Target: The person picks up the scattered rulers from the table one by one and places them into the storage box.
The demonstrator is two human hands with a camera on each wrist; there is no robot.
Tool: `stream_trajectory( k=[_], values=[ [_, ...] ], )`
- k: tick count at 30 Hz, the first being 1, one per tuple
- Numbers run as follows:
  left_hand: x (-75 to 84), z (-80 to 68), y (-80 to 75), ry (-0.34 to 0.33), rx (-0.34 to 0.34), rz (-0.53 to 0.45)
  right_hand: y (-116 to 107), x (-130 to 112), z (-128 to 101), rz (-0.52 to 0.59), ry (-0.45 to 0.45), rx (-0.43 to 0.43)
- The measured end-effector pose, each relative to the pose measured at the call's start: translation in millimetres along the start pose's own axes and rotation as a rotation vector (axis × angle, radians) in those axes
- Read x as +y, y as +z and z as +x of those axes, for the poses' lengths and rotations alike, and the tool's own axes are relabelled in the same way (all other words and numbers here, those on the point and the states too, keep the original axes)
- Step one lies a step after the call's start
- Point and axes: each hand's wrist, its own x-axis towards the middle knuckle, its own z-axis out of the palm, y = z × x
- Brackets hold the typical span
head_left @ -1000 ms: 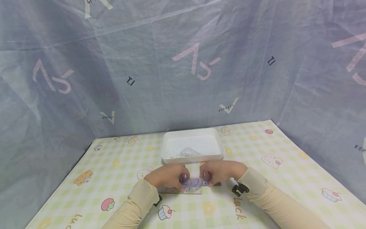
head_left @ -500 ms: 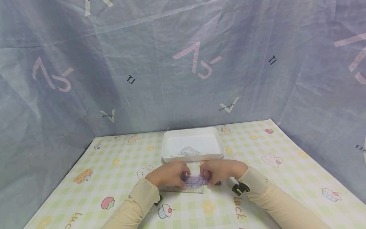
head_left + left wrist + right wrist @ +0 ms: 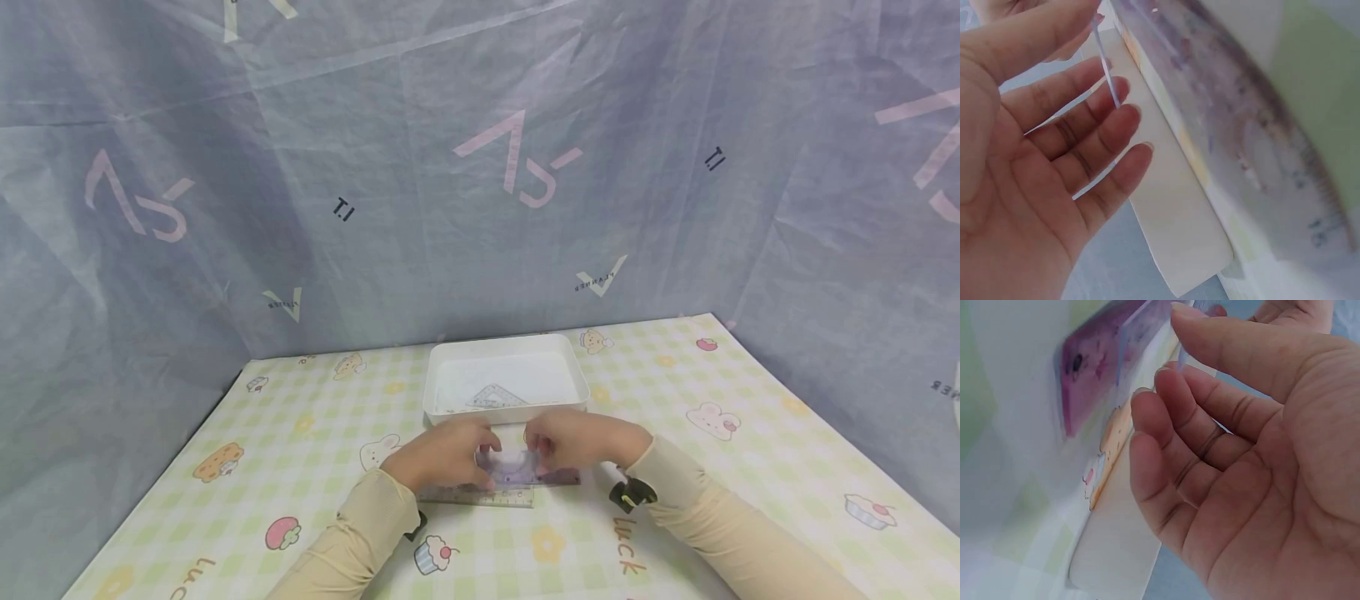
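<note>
In the head view, both hands hold a clear protractor between them, its sheet tilted and blurred. My left hand pinches its left end with thumb and fingers. The right hand pinches the other end. From the left wrist, the sheet shows only as a thin edge at the fingertips of the left hand. Below it lies a clear ruler, partly hidden by the left hand. A purple ruler lies behind that, and its end shows large beside the right hand in the right wrist view.
A white tray stands just beyond the hands. Inside it lies a clear set square, towards the front wall. The checked tablecloth covers the table, and a grey-blue cloth hangs behind it.
The protractor has come up off the rulers and tilted, its far edge rising. Both hands have moved up slightly with it. The clear ruler shifted a little to the right earlier; the tray has stayed.
</note>
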Motion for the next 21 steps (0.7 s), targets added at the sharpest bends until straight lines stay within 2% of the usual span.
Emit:
stream_trajectory(
  k=[4, 11, 21],
  values=[
    [-0.9, 0.4, -0.8, -0.014, 0.032, -0.024, -3.9, 1.1, -0.7, -0.004, -0.019, 0.051],
    [0.1, -1.3, -4.1, -0.014, 0.146, -0.006, -5.3, 5.4, 0.7, -0.058, -0.065, 0.180],
    [0.3, -2.0, -7.1, 0.012, 0.319, 0.109, -9.3, 3.2, 1.9, -0.029, 0.035, 0.291]
  ],
)
